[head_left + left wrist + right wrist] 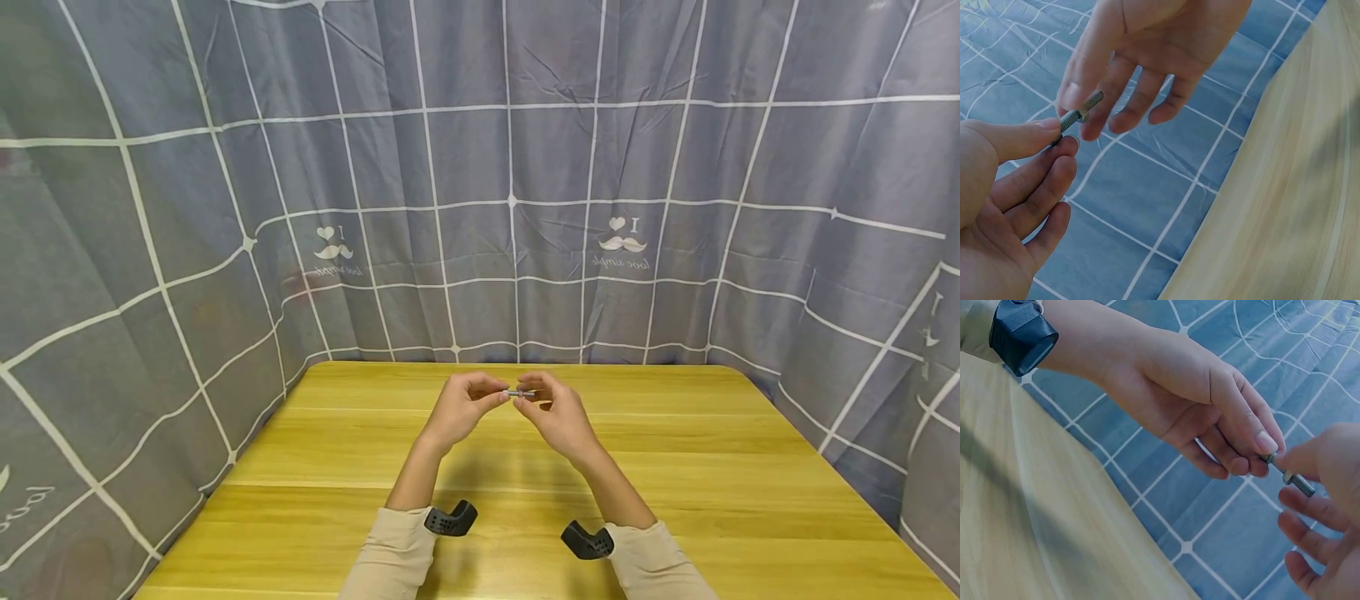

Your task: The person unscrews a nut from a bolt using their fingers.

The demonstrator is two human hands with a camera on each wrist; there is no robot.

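Note:
A metal bolt (pixel 1302 485) with a hex nut (pixel 1288 477) on its thread is held above the table, between both hands. My left hand (pixel 459 412) pinches one end of the bolt between thumb and forefinger, which hide that end. From the other side my right hand (pixel 557 417) has its thumb and forefinger around the nut. The bolt's free end points toward the right palm. In the left wrist view, the other right fingers (pixel 1138 100) hang apart, loosely bent. The remaining left fingers (pixel 1044 194) are bent below the bolt.
A wooden table (pixel 337 433) lies beneath both hands. Grey curtains (pixel 465 167) with white grid lines hang behind it and at both sides. Black wrist devices (pixel 452 518) sit at the cuffs of the beige sleeves (pixel 397 550).

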